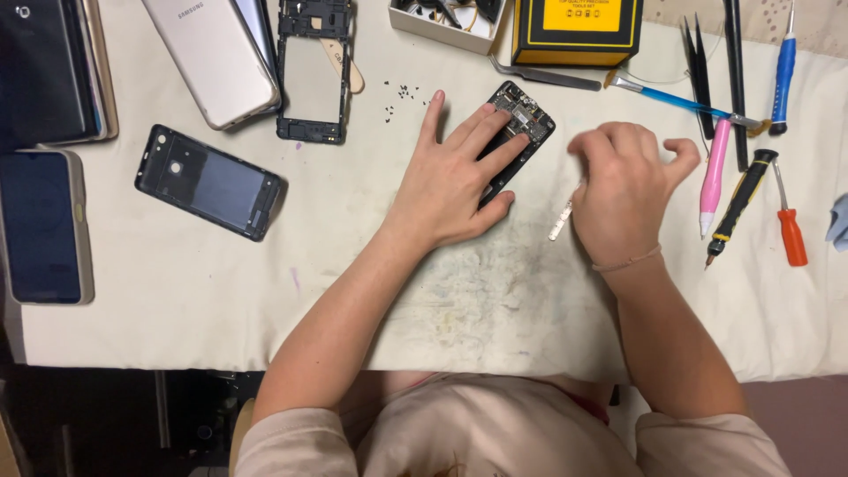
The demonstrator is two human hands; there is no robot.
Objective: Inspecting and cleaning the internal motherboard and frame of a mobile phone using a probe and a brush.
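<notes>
Head view: left hand (446, 181) lay flat on opened phone (521, 124), fingers spread, pressing it onto table (177, 300). Right hand (623, 190) at phone's 4 o'clock, fingers curled around thin silver tool (560, 221). Tiny black screws (399, 93) loose at phone's 10 o'clock. Risk: sleeve or hand might sweep screws off; tool might slip, scratch phone's insides.

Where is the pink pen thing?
In the head view, the pink pen-shaped tool lies on the right side of the white table, just right of the right hand and left of the black-and-yellow screwdriver.
</notes>
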